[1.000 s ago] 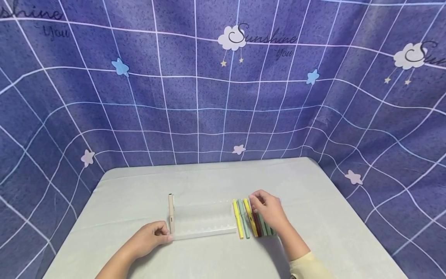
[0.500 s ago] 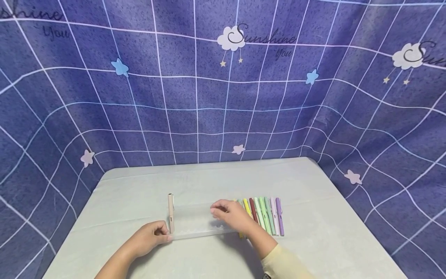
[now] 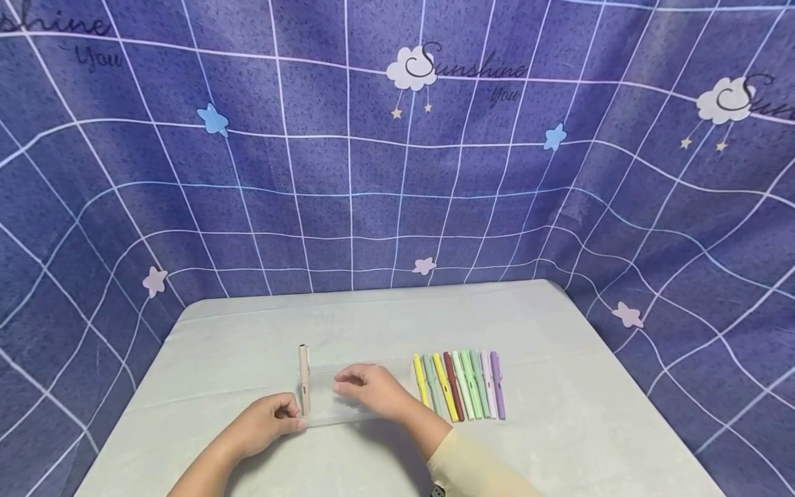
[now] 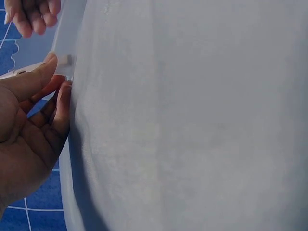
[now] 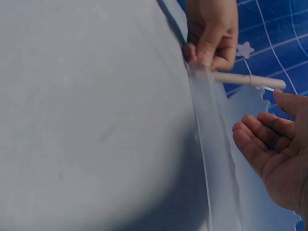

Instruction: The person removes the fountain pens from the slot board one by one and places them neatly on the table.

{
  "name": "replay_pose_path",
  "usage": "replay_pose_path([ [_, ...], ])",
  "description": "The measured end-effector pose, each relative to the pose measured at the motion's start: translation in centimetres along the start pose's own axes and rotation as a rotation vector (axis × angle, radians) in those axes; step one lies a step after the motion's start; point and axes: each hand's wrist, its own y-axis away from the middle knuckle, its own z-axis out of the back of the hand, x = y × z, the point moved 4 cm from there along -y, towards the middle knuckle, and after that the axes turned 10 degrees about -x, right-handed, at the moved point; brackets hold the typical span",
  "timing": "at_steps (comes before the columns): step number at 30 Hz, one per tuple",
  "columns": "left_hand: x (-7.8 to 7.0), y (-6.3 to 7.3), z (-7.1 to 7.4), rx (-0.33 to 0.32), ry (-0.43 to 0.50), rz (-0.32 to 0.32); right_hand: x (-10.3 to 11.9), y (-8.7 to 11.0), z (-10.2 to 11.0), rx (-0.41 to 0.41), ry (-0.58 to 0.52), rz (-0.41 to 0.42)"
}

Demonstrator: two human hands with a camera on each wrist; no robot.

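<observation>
A clear plastic pen rack (image 3: 332, 419) with a notched edge lies on the table. One beige pen (image 3: 304, 379) rests in it at the left end, cap away from me. My left hand (image 3: 263, 424) pinches the rack's near left corner between thumb and fingers, right beside the pen's lower end (image 4: 65, 60). Over the rack's middle hovers my right hand (image 3: 373, 392), fingers loosely bent with nothing between them. In the right wrist view its fingertips (image 5: 243, 127) face the beige pen (image 5: 252, 81), apart from it.
Right of the rack lies a row of several capped pens: yellow (image 3: 419, 376), grey-green, dark red (image 3: 455, 386), light green (image 3: 467, 379), lilac and purple (image 3: 499, 386). A white cloth (image 3: 590, 428) covers the table. Purple patterned curtains (image 3: 373, 172) hang behind and at both sides.
My right hand has moved left from above the pen row to over the rack's middle, uncovering the pens on the right. My left hand and the beige pen have stayed put.
</observation>
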Motion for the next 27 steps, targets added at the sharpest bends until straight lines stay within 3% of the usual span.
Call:
replay_pose_path([
  [16, 0.1, 0.0, 0.0, 0.015, 0.003, 0.008, 0.7, -1.2, -4.3, 0.06, -0.089, -0.058],
  [27, 0.1, 0.0, 0.0, 0.031, 0.022, -0.004, 0.7, -1.8, -5.9, 0.026, -0.107, -0.105],
])
